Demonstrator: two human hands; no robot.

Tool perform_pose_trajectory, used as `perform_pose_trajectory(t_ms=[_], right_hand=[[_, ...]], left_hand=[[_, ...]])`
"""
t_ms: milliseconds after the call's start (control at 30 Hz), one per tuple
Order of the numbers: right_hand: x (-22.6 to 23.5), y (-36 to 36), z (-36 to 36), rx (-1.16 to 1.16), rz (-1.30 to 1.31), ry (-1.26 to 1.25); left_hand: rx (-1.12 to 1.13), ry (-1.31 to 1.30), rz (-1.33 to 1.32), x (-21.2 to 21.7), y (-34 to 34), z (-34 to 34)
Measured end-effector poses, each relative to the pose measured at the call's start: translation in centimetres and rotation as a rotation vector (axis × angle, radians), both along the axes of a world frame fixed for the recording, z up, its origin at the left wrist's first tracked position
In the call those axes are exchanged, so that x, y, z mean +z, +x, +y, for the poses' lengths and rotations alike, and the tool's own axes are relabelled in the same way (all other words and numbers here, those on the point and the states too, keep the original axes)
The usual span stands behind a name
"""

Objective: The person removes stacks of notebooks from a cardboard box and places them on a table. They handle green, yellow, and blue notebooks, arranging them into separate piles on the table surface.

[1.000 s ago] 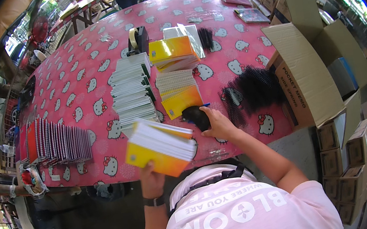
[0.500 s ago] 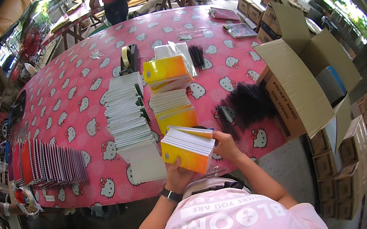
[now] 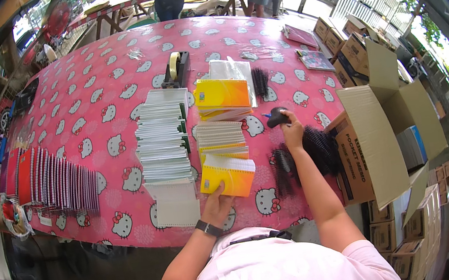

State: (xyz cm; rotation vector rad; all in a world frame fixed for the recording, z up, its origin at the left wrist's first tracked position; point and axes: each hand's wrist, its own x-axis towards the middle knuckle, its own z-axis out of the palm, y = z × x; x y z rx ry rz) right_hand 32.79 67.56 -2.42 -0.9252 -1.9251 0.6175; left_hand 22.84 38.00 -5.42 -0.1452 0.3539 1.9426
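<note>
My left hand grips the near edge of a stack of yellow-covered notepads with punched white pages. This stack lies at the near end of a row of punched page stacks. Out to the right, my right hand is closed around a dark, rounded tool with a blue tip, held over the table; its exact kind is unclear. Black spiral binding coils lie in a heap beside my right forearm. More yellow notepads are stacked farther back.
A long row of white punched sheets with dark green edges runs left of the notepads. Red and purple spiral notebooks stand at far left. A tape dispenser sits farther back. An open cardboard box borders the right side; people stand beyond.
My right hand has left the yellow notepads and moved right and away from me, now holding the dark tool. My left hand has lowered the stack onto the row. The view has shifted.
</note>
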Motion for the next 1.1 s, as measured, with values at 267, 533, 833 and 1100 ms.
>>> perform_pose_trajectory(t_ms=[267,533,833,1100], right_hand=[[1.8,-4.4,-8.0,0.293,-0.214,-0.102],[-2.0,-8.9,-7.3,0.640,0.536,-1.297],[-0.4,-8.3,-8.4,0.608,0.149,-0.939],[-2.6,-7.0,-7.7,0.720,0.494,-1.101]], left_hand=[[0.093,-0.539,0.463,2.4,-0.2,0.2],[-0.039,-0.474,0.074,3.5,-0.4,-2.3],[0.075,-0.206,0.092,0.8,-1.6,-0.1],[-0.072,-0.579,0.398,4.3,-1.7,-2.6]])
